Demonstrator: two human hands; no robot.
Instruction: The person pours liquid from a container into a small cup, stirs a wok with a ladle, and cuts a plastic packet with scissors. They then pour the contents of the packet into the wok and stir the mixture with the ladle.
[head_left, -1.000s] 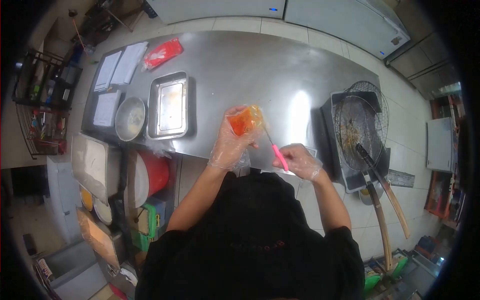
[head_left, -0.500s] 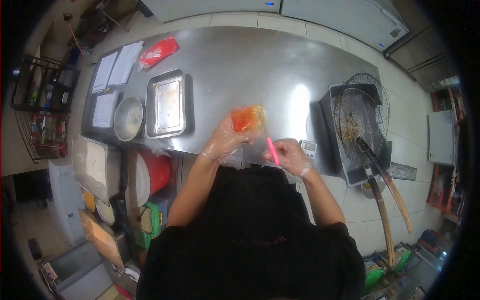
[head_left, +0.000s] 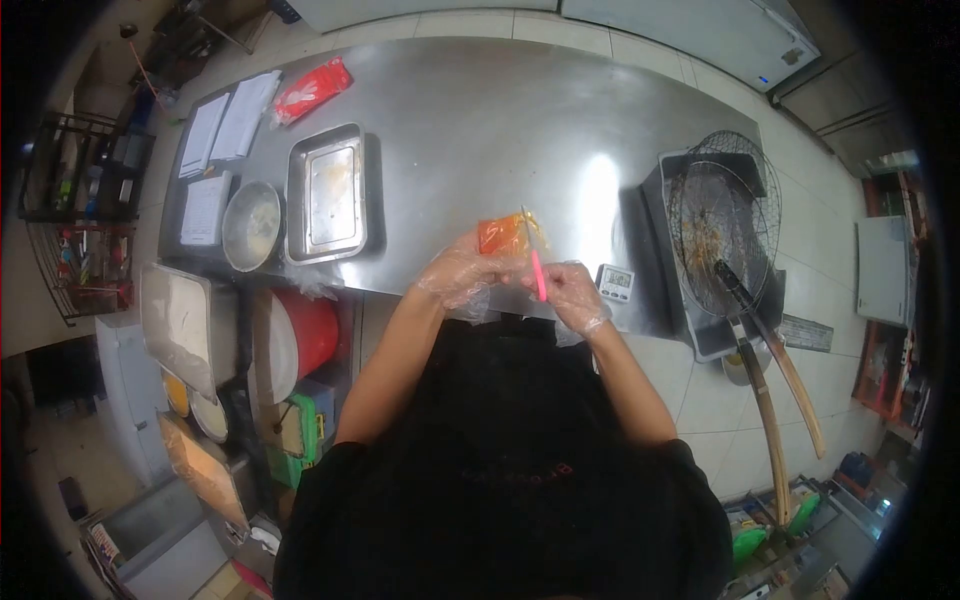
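Note:
In a thin clear plastic glove, my left hand (head_left: 463, 272) grips a clear plastic bag (head_left: 501, 236) with orange-red contents, held up over the near edge of the steel table. My right hand (head_left: 572, 297), gloved the same way, is closed round the pink handle of a pair of scissors (head_left: 537, 262). The scissor blades point away from me and lie across the right end of the bag, where its contents look yellower. Both hands are close together in front of my black top.
A small white digital timer (head_left: 615, 283) stands right of my right hand. Further right, long-handled wire strainers (head_left: 727, 215) lie over a dark bin (head_left: 655, 235). To the left are a steel tray (head_left: 372, 215), a metal bowl (head_left: 236, 258), papers (head_left: 246, 115) and a red glove packet (head_left: 312, 90).
My right hand has brought the scissors left and up, so the blades now overlap the bag's right end. The bag has tilted and shifted slightly right in my left hand.

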